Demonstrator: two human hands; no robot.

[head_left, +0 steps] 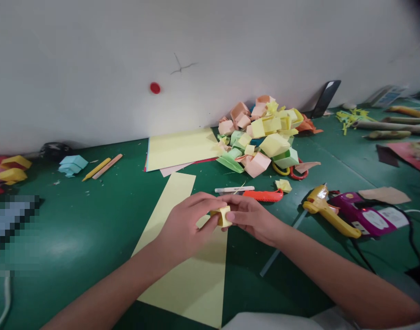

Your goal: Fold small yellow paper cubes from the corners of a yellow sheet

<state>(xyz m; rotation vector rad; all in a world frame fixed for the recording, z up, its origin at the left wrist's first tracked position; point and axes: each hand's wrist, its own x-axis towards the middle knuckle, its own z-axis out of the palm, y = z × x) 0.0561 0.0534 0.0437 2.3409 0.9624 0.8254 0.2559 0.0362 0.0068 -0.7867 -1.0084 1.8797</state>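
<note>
A small folded piece of yellow paper point(225, 216), box-like in shape, is held between both hands in the middle of the head view. My left hand point(185, 224) pinches its left side. On its right side the fingers of my right hand point(253, 217) are closed, the thumb pressing the near face. Beneath the hands a long yellow paper sheet point(182, 279) lies on the green table. Just beyond my right hand are a white pen point(234, 189) and an orange-red utility knife point(264, 196).
A heap of folded paper pieces point(261, 133) stands by the wall, beside stacked coloured sheets point(182, 149). To the right lie a yellow glue gun point(330, 213) with its glue stick and a purple power strip point(371, 213). A blue folded paper piece point(73, 164) is at left.
</note>
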